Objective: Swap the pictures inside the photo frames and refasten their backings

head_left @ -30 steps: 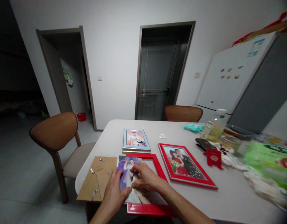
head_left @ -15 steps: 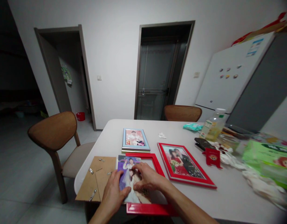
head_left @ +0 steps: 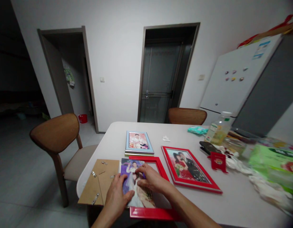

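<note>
A loose photo point(head_left: 134, 190) with a purple background lies partly over an empty-looking red frame point(head_left: 156, 213) at the table's near edge. My left hand point(head_left: 118, 191) rests on the photo's left side, its thumb and fingers apart. From the right, my right hand point(head_left: 150, 179) touches the photo's upper middle, fingers bent and thumb apart from them. Left of the photo is a brown backing board point(head_left: 91, 183) with metal clips, partly behind my left hand. A red frame with a couple's picture point(head_left: 189, 169) lies to the right. Beyond the photo sits a light blue frame point(head_left: 139, 142).
On the table's right side are a bottle point(head_left: 218, 128), a black phone-like item point(head_left: 208, 147), a red card point(head_left: 218, 161), crumpled tissues point(head_left: 267, 190) and a green tissue pack point(head_left: 275, 161). Wooden chairs stand at the left point(head_left: 56, 133) and far side point(head_left: 187, 116).
The fingers of my right hand have shifted slightly on the photo. The whole view has moved a little; the frames and board lie as before.
</note>
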The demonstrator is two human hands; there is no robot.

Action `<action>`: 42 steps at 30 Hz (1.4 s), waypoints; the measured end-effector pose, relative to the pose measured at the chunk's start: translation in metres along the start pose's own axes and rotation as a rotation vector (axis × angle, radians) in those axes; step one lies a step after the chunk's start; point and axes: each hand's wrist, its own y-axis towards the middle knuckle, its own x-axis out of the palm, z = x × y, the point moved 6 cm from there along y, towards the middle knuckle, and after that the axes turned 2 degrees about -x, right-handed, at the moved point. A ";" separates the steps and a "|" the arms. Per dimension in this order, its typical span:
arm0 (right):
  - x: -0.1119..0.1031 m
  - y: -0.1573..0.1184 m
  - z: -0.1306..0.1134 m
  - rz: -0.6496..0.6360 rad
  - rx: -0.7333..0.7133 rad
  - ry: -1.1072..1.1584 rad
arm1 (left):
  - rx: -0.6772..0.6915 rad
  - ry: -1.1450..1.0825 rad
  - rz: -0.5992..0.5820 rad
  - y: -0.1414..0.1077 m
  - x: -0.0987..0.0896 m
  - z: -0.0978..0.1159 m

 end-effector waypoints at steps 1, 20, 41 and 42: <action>-0.001 0.000 0.000 0.017 0.008 -0.011 | 0.007 0.002 0.001 0.000 0.000 0.001; -0.001 -0.015 -0.008 0.168 0.038 -0.236 | -0.005 0.046 -0.064 -0.011 0.007 0.008; -0.009 -0.027 0.020 0.273 0.164 0.078 | -0.075 -0.250 -0.093 0.002 -0.001 0.020; -0.006 -0.026 0.024 0.310 0.195 0.174 | -0.080 -0.263 -0.079 0.003 -0.001 0.019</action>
